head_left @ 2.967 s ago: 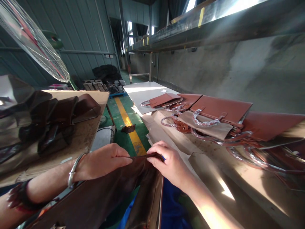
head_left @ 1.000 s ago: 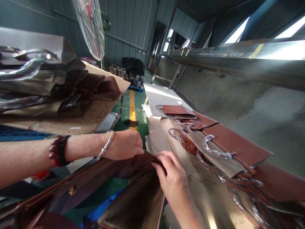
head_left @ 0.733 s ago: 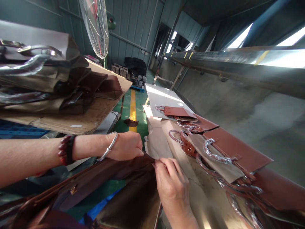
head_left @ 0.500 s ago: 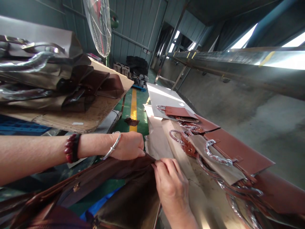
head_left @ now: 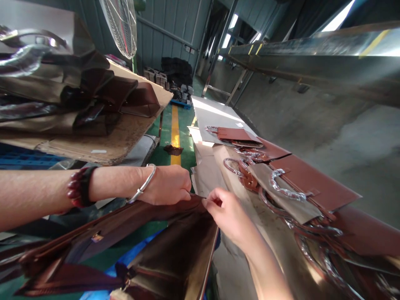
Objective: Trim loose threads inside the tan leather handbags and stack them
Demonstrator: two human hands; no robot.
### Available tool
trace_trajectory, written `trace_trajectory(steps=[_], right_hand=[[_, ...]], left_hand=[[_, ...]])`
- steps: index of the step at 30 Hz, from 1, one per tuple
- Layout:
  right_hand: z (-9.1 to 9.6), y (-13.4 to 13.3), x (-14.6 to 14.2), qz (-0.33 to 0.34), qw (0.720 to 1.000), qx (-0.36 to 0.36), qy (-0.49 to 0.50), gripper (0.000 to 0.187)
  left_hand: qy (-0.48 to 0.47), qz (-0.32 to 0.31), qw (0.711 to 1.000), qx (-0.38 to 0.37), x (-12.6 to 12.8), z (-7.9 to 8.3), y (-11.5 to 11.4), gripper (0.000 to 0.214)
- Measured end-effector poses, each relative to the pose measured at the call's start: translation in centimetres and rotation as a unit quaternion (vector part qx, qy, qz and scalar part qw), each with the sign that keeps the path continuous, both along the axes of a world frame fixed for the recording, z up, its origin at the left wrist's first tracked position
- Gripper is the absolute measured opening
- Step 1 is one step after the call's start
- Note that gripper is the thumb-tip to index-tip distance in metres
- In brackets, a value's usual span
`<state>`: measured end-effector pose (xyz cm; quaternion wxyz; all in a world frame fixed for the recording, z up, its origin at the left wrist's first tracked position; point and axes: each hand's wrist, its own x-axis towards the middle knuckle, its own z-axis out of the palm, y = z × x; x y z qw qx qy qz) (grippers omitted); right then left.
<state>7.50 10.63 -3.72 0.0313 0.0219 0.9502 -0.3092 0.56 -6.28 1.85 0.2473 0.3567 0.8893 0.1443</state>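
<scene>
A dark brown handbag (head_left: 162, 254) hangs in front of me, its inside and a small metal fitting showing. My left hand (head_left: 167, 183), with a silver bangle and dark red beads at the wrist, is closed on the bag's upper edge. Close to it on the right, my right hand (head_left: 226, 214) pinches the same edge near the corner between thumb and fingers. The part of the edge inside my fingers is hidden.
At right, tan-brown handbags (head_left: 315, 179) with plastic-wrapped handles lie on a cardboard-covered table (head_left: 225, 266). Dark brown bags (head_left: 90, 91) are piled on cardboard (head_left: 125, 146) at left. A fan (head_left: 121, 29), a metal rail (head_left: 306, 58) and a yellow floor line (head_left: 175, 129) stand beyond.
My right hand has turned, its wrist swinging down to the right, still pinching the bag's edge. My left hand keeps its grip. The view has shifted slightly.
</scene>
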Motion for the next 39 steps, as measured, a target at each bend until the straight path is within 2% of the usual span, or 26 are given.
trace_trajectory(steps=[6, 12, 14, 21, 23, 24, 26, 28, 34, 39], right_hand=[[0.8, -0.6, -0.2, -0.007, 1.0, 0.01, -0.005, 0.018], [1.4, -1.6, 0.3, 0.01, 0.987, 0.137, 0.082, 0.016], [1.1, -1.7, 0.2, 0.009, 0.989, 0.115, 0.096, 0.015], [-0.1, -1.3, -0.3, -0.017, 0.995, -0.073, 0.073, 0.013], [-0.1, -1.4, -0.4, 0.0, 0.989, -0.127, 0.072, 0.022], [0.0, -1.5, -0.4, 0.02, 0.987, -0.141, 0.076, 0.02], [0.1, -1.9, -0.3, 0.062, 0.984, -0.133, 0.097, 0.012], [0.1, -2.3, -0.3, 0.083, 0.982, -0.115, 0.122, 0.016], [-0.8, -3.1, 0.0, 0.094, 0.979, -0.092, 0.153, 0.017], [-1.0, -3.3, 0.2, 0.101, 0.977, -0.086, 0.165, 0.018]], left_hand=[[-0.015, -0.014, 1.0, -0.011, 0.0, -0.3, -0.5, 0.028], [-0.013, -0.003, 1.0, -0.004, -0.4, -0.7, -0.8, 0.029], [-0.03, 0.001, 0.999, 0.015, -0.5, -0.8, -1.0, 0.031], [-0.067, -0.026, 0.997, 0.005, -1.2, -0.9, -2.8, 0.031], [-0.069, -0.026, 0.997, 0.006, -1.4, -0.9, -3.3, 0.032], [-0.069, -0.024, 0.997, 0.009, -1.5, -0.9, -3.5, 0.033], [-0.074, -0.015, 0.997, 0.009, -1.7, -1.0, -3.8, 0.033], [-0.085, -0.004, 0.996, 0.0, -1.7, -1.1, -4.2, 0.034], [-0.151, 0.027, 0.988, 0.016, -1.4, -1.7, -5.2, 0.035], [-0.186, 0.064, 0.978, 0.066, -1.1, -3.3, -5.9, 0.046]])
